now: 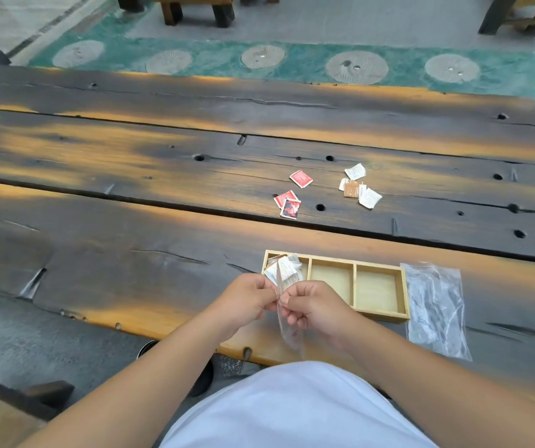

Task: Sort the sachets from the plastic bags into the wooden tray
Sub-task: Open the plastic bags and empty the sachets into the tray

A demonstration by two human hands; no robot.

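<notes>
1. A person in a white top is sitting at a dark, scorched-looking wooden table (130, 195), both bare forearms reaching forward over its near edge.
2. The left hand (246, 300) and the right hand (311, 305) are each pinching one side of a clear plastic bag (287, 321), fingers closed on the film; the bag is hanging limp between them, just in front of the tray.
3. The wooden tray (353, 287) is lying flat on the nearest plank, its three compartments running left to right.
4. White sachets in the tray (283, 268) are sitting heaped in the left compartment; the middle and right compartments are showing bare wood.
5. A second plastic bag (434, 305) is lying flat and crumpled on the table, touching the tray's right end.
6. On the plank beyond the tray, three red sachets (292, 195) are lying loose, two of them overlapping.
7. Near them to the right, a cluster of white sachets (368, 195) is lying around a brown sachet (351, 190).
8. Beyond the table, a green strip of floor with round pale discs (356, 67) is running across the background.
</notes>
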